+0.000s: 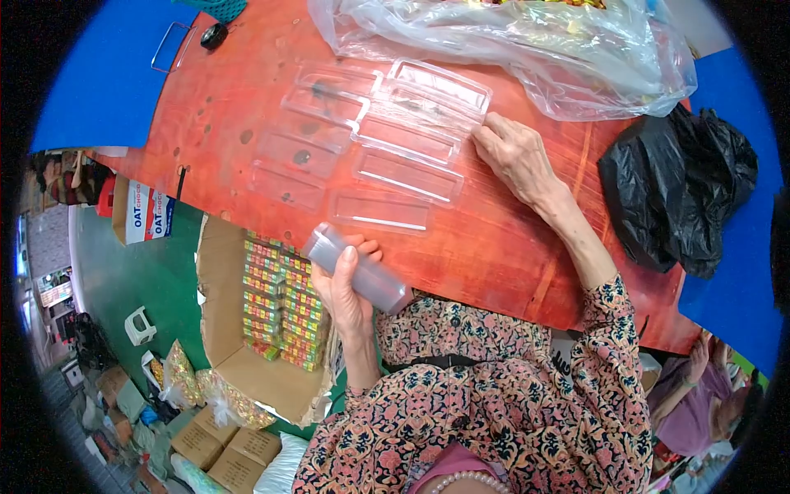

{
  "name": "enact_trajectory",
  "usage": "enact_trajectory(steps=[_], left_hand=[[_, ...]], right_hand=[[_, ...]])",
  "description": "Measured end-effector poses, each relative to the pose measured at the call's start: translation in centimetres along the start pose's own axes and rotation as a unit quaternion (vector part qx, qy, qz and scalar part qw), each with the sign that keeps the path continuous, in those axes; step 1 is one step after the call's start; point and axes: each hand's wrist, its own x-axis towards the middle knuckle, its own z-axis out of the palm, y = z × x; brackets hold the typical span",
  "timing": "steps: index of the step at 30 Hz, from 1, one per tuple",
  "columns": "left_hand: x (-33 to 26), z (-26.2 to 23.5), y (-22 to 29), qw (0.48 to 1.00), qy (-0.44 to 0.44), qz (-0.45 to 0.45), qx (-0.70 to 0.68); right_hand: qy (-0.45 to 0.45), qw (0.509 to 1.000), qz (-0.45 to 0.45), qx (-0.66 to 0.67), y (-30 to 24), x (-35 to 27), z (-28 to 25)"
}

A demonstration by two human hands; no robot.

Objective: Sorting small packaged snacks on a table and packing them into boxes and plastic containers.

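Observation:
My left hand (pixel 344 284) is wrapped round a nested stack of clear plastic trays (pixel 362 270), held over the near edge of the red table (pixel 510 255). Farther out, my right hand (pixel 517 155) has its fingers closed at the right end of a clear plastic tray (pixel 424 105); the fingertips are partly hidden. Several more shallow, oblong clear trays lie in two rough columns on the tabletop, among them a near tray (pixel 381 212) and a far tray (pixel 440 82). The see-through plastic makes some of their edges hard to make out.
A big clear plastic bag (pixel 527 45) with colourful pieces lies at the far side. At the right sits a crumpled black plastic bag (pixel 679 185). Below the table at left, an open cardboard box (pixel 220 300) holds rows of small colourful packs. Another person (pixel 699 395) is at lower right.

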Motion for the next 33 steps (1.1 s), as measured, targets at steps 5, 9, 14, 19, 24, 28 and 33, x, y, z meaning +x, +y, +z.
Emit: enact_trajectory(steps=[5,9,14,19,24,28,33], left_hand=[[-0.1,0.3,0.3,1.000,0.005,-0.004,0.007],[-0.2,0.3,0.5,1.000,0.002,0.004,0.022],[-0.2,0.7,0.6,1.000,-0.008,0.004,0.026],[-0.1,0.4,0.9,0.999,-0.017,-0.001,0.039],[0.3,0.3,1.3,0.996,-0.043,-0.035,0.070],[0.5,0.2,1.4,0.995,-0.044,-0.045,0.075],[0.9,0.7,1.5,0.997,-0.049,-0.020,0.063]], right_hand=[[0.026,0.999,0.028,0.016,-1.1,0.3,-0.3],[0.034,0.996,-0.022,0.084,-4.8,0.4,-0.7],[0.029,0.995,-0.044,0.083,-5.8,0.0,1.6],[0.036,0.993,-0.081,0.075,-6.2,1.0,2.4],[-0.033,0.992,-0.104,0.064,-5.4,1.9,1.8],[-0.058,0.990,-0.115,0.062,-5.1,2.2,1.8],[-0.033,0.989,-0.118,0.084,-6.1,2.0,2.4]])
